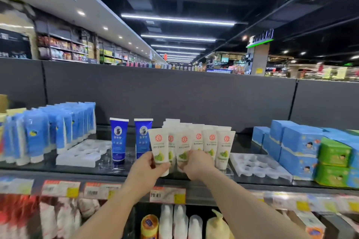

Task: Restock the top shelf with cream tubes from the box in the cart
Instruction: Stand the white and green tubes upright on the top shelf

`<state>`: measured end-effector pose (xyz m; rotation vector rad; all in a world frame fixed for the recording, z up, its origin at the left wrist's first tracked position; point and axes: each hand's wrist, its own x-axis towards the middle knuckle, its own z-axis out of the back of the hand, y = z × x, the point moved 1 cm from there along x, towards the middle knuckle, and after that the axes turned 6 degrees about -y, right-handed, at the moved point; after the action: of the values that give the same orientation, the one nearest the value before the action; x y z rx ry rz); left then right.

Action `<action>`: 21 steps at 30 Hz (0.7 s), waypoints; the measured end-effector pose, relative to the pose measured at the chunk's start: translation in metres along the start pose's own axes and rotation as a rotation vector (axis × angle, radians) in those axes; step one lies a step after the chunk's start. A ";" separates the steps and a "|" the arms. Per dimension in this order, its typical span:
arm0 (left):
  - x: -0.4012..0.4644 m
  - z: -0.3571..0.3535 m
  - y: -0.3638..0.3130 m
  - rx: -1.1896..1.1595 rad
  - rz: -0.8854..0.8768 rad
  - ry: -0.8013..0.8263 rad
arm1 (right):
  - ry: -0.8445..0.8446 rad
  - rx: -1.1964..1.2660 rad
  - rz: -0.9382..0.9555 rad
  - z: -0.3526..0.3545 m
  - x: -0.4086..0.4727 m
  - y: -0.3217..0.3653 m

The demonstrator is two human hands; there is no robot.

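Note:
Several white cream tubes with red seals and green fruit pictures stand cap-down in rows on the dark top shelf. My left hand grips the leftmost front cream tube near its lower part. My right hand is closed around the bottom of another white tube just to the right. Both tubes are upright at the front of the group. The box and the cart are out of view.
Two dark blue tubes stand left of my hands. Light blue tubes fill the far left, beside an empty white plastic tray. Another empty tray and blue and green boxes sit on the right. Price tags line the shelf edge; bottles stand below.

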<state>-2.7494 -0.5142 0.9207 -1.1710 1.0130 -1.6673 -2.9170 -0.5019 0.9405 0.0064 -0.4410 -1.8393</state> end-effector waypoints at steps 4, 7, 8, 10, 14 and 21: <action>0.001 0.000 -0.001 0.032 0.001 -0.017 | 0.061 0.000 0.000 -0.002 0.003 0.000; 0.002 0.001 0.002 0.049 0.007 -0.024 | 0.028 0.001 0.002 -0.002 0.000 -0.001; 0.002 0.001 0.002 0.057 0.008 -0.030 | 0.023 0.015 0.000 -0.002 -0.001 -0.002; 0.002 0.000 0.000 0.079 0.000 -0.051 | 0.025 0.092 -0.032 -0.003 -0.003 -0.005; 0.000 -0.003 -0.010 0.087 -0.038 -0.075 | -0.041 0.322 -0.048 0.005 -0.015 -0.017; -0.004 -0.035 -0.034 0.042 -0.076 0.072 | -0.018 0.528 0.205 0.030 -0.038 -0.024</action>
<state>-2.7883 -0.4940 0.9432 -1.1420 0.9838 -1.7930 -2.9341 -0.4518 0.9525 0.2945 -0.8954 -1.4805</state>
